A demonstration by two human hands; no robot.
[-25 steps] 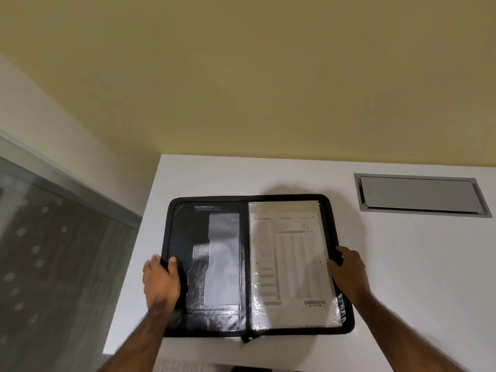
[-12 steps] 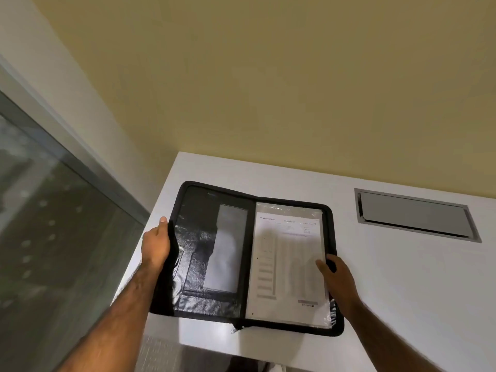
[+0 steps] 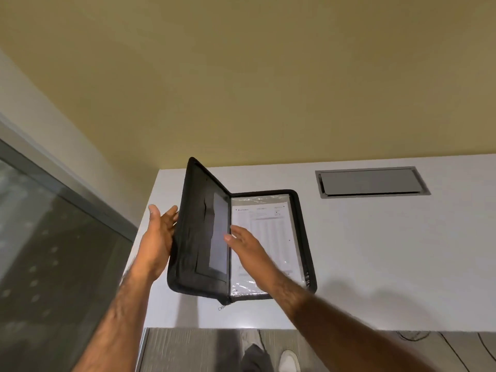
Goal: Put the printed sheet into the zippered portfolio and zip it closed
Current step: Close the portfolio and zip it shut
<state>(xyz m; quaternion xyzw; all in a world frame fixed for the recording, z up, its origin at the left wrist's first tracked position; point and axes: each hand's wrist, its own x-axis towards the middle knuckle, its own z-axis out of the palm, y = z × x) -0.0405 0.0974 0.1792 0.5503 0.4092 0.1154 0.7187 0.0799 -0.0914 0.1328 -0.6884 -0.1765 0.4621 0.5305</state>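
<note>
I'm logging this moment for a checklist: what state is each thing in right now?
portfolio: unzipped, half open
left cover: lifted off the table
printed sheet: flat in the right half
zipper pull: at the spine's near end
left hand: open, behind the cover
right hand: open, on the sheet
desk hatch: closed

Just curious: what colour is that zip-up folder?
Black, inside and out; the portfolio shows clearly in the head view.

An office: white desk (image 3: pixel 375 251) with cable hatch (image 3: pixel 371 181), glass partition (image 3: pixel 53 251).
</note>
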